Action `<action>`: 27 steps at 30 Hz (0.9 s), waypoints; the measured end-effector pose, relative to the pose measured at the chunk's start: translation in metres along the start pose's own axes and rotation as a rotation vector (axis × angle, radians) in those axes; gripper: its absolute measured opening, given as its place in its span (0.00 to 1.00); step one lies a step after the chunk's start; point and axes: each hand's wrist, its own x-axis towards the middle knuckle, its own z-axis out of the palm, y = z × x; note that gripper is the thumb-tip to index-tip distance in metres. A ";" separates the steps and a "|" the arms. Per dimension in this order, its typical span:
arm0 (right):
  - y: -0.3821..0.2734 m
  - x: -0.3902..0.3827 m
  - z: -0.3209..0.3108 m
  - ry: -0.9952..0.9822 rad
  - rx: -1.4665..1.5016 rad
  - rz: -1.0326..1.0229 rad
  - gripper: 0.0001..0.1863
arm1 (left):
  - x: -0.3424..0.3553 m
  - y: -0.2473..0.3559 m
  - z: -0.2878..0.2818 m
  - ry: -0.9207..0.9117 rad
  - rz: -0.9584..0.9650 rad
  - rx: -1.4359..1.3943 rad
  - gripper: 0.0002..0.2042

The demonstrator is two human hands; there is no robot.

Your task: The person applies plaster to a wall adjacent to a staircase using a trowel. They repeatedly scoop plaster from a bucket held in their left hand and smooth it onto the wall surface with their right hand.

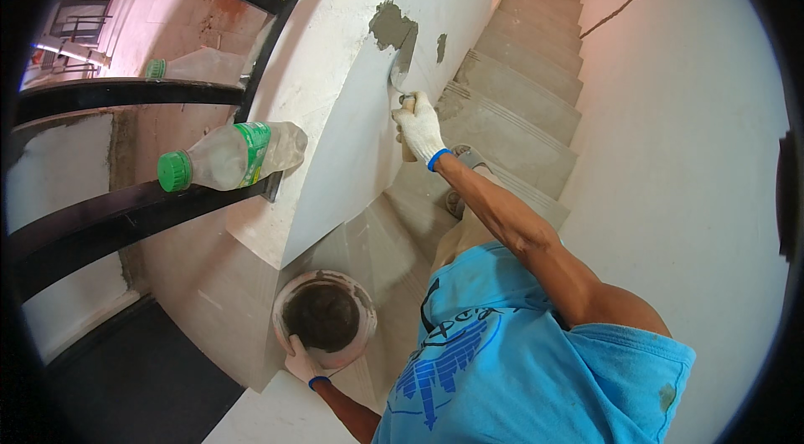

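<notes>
My right hand (pixel 419 127), in a white knit glove with a blue cuff, is wrapped round the handle of a trowel (pixel 397 75). Its blade lies against the white side wall of the stairs, just below a wet grey mortar patch (pixel 392 28). A smaller grey patch (pixel 441 48) is to the right of it. Lower down, my left hand (pixel 305 363), also gloved, grips the near rim of a round, pinkish bucket (pixel 365 325). Dark grey mortar (pixel 322 317) sits inside the bucket. The left fingertips are partly hidden at the rim.
Tiled stairs (pixel 523 80) climb away at the upper right, beside a white wall with a grey filled streak (pixel 630 0). On the left, a clear plastic bottle (pixel 226 157) with a green cap lies across a black metal railing (pixel 109 218) and the wall's ledge.
</notes>
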 end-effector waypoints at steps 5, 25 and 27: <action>0.007 -0.025 -0.002 -0.090 0.042 0.083 0.22 | -0.004 0.009 0.002 0.002 0.015 -0.008 0.30; 0.003 -0.048 -0.006 -0.110 0.047 0.096 0.24 | -0.002 0.004 0.001 -0.009 -0.012 -0.022 0.32; 0.002 -0.047 -0.005 -0.098 0.065 0.083 0.24 | -0.003 0.006 0.001 -0.015 -0.020 -0.004 0.32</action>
